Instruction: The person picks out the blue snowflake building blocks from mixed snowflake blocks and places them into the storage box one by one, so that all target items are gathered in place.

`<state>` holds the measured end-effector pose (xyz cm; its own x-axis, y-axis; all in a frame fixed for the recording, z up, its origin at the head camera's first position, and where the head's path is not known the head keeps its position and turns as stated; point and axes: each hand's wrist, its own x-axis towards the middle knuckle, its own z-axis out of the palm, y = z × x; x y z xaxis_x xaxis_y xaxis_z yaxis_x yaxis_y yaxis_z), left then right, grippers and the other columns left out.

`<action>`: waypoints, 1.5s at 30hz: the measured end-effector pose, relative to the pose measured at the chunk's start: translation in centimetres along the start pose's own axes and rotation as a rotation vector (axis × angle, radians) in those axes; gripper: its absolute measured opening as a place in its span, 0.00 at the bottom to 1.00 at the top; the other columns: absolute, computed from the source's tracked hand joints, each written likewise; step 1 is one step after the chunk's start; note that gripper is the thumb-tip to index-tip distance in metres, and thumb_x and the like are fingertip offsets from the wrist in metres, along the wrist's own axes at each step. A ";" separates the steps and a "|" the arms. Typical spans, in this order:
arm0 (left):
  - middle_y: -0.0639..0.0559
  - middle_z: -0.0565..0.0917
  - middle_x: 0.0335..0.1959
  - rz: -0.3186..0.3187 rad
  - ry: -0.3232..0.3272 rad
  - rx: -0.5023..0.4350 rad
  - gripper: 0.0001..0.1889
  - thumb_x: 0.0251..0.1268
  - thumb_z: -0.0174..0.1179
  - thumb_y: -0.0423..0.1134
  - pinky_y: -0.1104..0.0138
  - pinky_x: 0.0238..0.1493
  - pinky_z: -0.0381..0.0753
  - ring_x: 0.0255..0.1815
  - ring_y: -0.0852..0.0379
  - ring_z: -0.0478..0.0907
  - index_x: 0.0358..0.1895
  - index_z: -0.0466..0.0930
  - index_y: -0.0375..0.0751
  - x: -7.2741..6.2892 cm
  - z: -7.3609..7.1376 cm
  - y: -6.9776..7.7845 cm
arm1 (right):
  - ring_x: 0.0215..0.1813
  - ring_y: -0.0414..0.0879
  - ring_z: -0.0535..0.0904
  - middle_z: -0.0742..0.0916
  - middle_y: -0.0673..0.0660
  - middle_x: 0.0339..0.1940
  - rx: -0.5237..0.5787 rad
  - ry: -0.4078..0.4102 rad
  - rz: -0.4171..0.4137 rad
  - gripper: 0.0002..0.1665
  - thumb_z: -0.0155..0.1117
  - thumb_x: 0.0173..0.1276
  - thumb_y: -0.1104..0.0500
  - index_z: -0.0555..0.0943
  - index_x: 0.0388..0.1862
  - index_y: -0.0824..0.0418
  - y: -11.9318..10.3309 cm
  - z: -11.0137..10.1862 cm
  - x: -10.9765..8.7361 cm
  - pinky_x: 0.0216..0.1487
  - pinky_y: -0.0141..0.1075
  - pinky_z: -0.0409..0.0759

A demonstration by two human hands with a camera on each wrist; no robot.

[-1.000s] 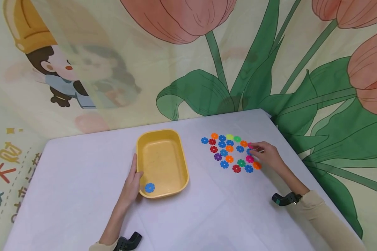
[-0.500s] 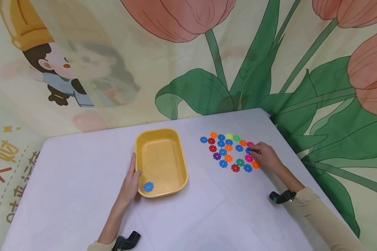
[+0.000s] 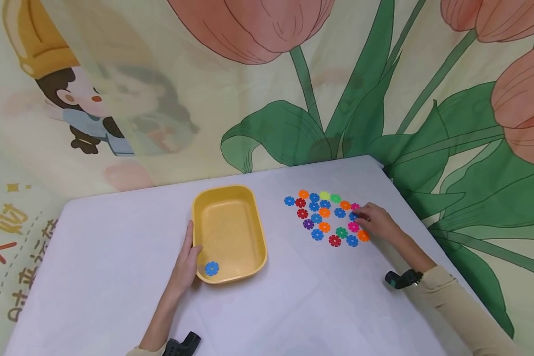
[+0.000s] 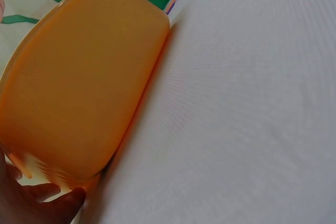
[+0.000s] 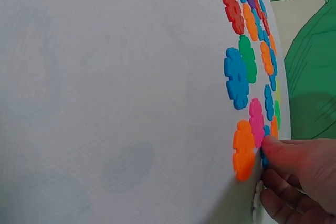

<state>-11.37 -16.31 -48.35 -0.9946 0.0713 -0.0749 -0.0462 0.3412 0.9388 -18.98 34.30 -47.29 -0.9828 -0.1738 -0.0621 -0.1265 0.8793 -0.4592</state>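
Note:
My left hand [image 3: 187, 263] holds the left side of a yellow plastic tray [image 3: 231, 227], thumb over the rim. Inside the tray, near its lower left corner, lies one blue snowflake disc [image 3: 211, 268]. At the right edge of a spread of flat notched discs, my right hand [image 3: 377, 221] pinches a blue snowflake disc [image 5: 265, 156] between thumb and fingers, mostly covered by them. Close by lie a pink disc [image 5: 256, 121] and an orange disc [image 5: 242, 150]. The left wrist view shows the tray's outer wall [image 4: 79, 77] with fingertips [image 4: 71, 203] at its lower end.
Several more discs in red, blue, orange, green, yellow and purple, such as a purple disc [image 3: 308, 224], lie flat right of the tray. A white cloth [image 3: 115, 247] covers the table. Behind it hangs a printed tulip curtain [image 3: 276, 128].
My right fingers have closed in on the blue disc at the right edge of the spread. The left hand and tray stay in place; the head view shifts slightly.

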 end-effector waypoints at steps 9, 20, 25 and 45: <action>0.60 0.36 0.81 -0.023 0.002 0.017 0.35 0.75 0.36 0.37 0.50 0.79 0.37 0.82 0.53 0.32 0.79 0.31 0.57 -0.2 0.1 -0.1 | 0.43 0.53 0.78 0.80 0.64 0.40 -0.037 -0.038 -0.026 0.22 0.64 0.66 0.63 0.79 0.57 0.69 0.2 -0.1 0.3 0.46 0.46 0.85; 0.61 0.36 0.81 -0.023 0.003 0.029 0.35 0.75 0.37 0.37 0.50 0.79 0.37 0.82 0.54 0.33 0.79 0.32 0.57 0.2 -0.1 0.1 | 0.45 0.56 0.77 0.77 0.65 0.42 0.003 -0.024 -0.001 0.21 0.65 0.66 0.62 0.78 0.57 0.68 0.3 0.1 0.4 0.47 0.46 0.84; 0.62 0.36 0.81 -0.023 0.004 0.026 0.35 0.75 0.37 0.38 0.51 0.80 0.37 0.82 0.55 0.33 0.79 0.32 0.58 0.2 -0.1 0.0 | 0.47 0.58 0.78 0.78 0.67 0.43 0.008 -0.002 -0.023 0.22 0.65 0.66 0.63 0.76 0.57 0.69 0.4 0.1 0.3 0.48 0.49 0.84; 0.61 0.35 0.81 -0.019 -0.004 0.022 0.34 0.76 0.35 0.38 0.50 0.80 0.36 0.82 0.55 0.31 0.79 0.30 0.57 0.0 0.0 0.2 | 0.36 0.49 0.78 0.82 0.61 0.33 0.069 0.054 -0.025 0.20 0.66 0.65 0.62 0.76 0.54 0.66 0.2 0.4 -0.2 0.31 0.21 0.76</action>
<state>-11.42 -16.21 -48.21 -0.9932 0.0684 -0.0945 -0.0635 0.3628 0.9297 -18.78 34.35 -47.72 -0.9856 -0.1693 -0.0029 -0.1431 0.8418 -0.5204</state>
